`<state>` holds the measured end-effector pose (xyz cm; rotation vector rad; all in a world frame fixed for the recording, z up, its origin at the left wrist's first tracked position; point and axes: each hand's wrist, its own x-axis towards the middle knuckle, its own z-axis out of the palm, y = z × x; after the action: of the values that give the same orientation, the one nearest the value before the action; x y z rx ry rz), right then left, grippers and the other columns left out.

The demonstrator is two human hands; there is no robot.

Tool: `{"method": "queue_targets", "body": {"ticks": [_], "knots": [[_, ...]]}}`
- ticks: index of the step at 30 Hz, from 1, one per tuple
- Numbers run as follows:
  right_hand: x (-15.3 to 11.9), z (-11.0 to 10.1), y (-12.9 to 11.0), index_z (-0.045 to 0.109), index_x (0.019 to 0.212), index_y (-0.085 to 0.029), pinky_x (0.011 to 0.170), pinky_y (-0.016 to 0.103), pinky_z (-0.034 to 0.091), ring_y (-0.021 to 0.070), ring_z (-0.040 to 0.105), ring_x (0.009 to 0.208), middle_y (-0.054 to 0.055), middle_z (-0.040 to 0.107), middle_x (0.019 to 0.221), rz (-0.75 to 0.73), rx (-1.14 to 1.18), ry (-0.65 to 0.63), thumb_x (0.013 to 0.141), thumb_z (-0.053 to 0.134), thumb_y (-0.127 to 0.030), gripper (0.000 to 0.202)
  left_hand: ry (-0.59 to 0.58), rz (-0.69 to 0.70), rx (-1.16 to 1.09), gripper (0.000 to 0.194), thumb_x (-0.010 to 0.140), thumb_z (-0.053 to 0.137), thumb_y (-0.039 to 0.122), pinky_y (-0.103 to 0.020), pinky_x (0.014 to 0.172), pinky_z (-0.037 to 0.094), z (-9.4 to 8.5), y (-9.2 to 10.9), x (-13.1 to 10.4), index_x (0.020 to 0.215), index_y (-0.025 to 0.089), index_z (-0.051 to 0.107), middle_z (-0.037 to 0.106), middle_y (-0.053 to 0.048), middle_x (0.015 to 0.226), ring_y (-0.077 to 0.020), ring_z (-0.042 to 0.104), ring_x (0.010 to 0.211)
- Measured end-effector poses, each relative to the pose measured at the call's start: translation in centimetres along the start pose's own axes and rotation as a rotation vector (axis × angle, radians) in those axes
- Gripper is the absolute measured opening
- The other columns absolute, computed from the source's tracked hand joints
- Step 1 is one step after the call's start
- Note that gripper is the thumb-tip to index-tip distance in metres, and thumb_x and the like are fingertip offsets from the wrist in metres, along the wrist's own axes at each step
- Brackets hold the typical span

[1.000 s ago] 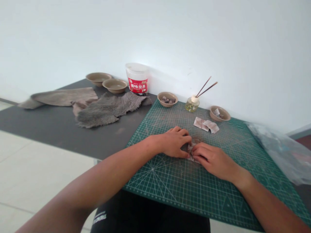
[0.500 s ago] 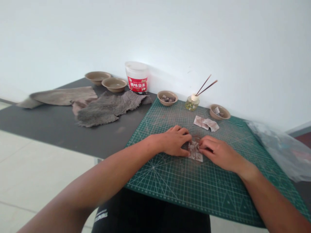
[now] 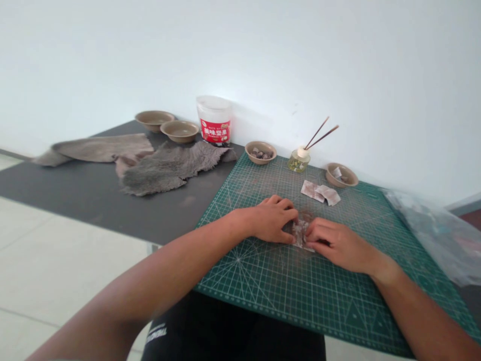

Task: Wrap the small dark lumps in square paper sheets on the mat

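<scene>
A small white sheet (image 3: 300,233), stained brown and looking like paper, lies crumpled on the green cutting mat (image 3: 278,281) between my hands. My left hand (image 3: 273,219) rests on the mat with bent fingers, its thumb and forefinger holding the sheet's left edge. From the other side, my right hand (image 3: 332,239) has its fingers bunched together on the right part of the sheet, covering some of it. Just beyond my hands lie two similar stained sheets (image 3: 312,191), overlapping each other.
Behind stand a bowl of brownish lumps (image 3: 260,153), a reed diffuser (image 3: 299,160) and a bowl with white pieces (image 3: 341,175). On the left are a grey-brown rag (image 3: 161,170), two bowls (image 3: 179,132) and a red-labelled tub (image 3: 215,120). A clear plastic bag (image 3: 439,230) lies right.
My right hand has shifted slightly left and down over the sheet, which now shows less and looks more bunched. My left hand has stayed nearly still. The view has shifted slightly.
</scene>
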<state>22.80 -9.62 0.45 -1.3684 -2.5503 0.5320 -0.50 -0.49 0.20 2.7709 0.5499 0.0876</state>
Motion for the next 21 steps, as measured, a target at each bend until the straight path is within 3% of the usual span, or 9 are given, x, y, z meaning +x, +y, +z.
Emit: {"method": "queue_targets", "body": {"ticks": [5,10,15,21], "knots": [[0.27,0.03,-0.27,0.062,0.091,-0.022,0.082,0.033,0.048,0.0178,0.061,0.089,0.003,0.063,0.097,0.052,-0.07,0.081,0.098,0.055,-0.025,0.011,0.0,-0.018,0.0,0.046,0.089,0.055,0.058,-0.049,0.109,0.034,-0.02,0.2,-0.09,0.119,0.024,0.053,0.045,-0.009,0.14,-0.0334,0.037,0.13],[0.02,-0.06,-0.21,0.065,0.093,-0.023,0.078,0.031,0.049,0.0168,0.062,0.088,0.003,0.064,0.098,-0.031,-0.035,-0.01,0.099,0.054,-0.026,0.014,-0.017,-0.012,0.017,0.048,0.089,0.054,0.059,-0.05,0.108,0.035,-0.11,0.45,-0.08,0.122,0.024,0.053,0.044,-0.01,0.141,-0.0341,0.039,0.129],[0.23,0.0,0.0,0.064,0.092,-0.022,0.082,0.035,0.049,0.0185,0.061,0.089,0.004,0.064,0.1,0.067,-0.102,0.115,0.099,0.053,-0.025,0.014,-0.006,-0.022,0.051,0.046,0.09,0.053,0.058,-0.048,0.108,0.035,-0.2,0.61,-0.09,0.121,0.025,0.053,0.046,-0.009,0.139,-0.0326,0.04,0.127],[0.02,-0.03,-0.24,0.065,0.094,-0.023,0.082,0.032,0.049,0.0175,0.062,0.092,0.003,0.064,0.101,-0.024,-0.04,-0.003,0.1,0.051,-0.025,0.015,0.025,-0.004,0.094,0.047,0.089,0.053,0.058,-0.047,0.106,0.037,0.0,0.87,-0.18,0.119,0.022,0.054,0.048,-0.011,0.136,-0.0322,0.044,0.123]]}}
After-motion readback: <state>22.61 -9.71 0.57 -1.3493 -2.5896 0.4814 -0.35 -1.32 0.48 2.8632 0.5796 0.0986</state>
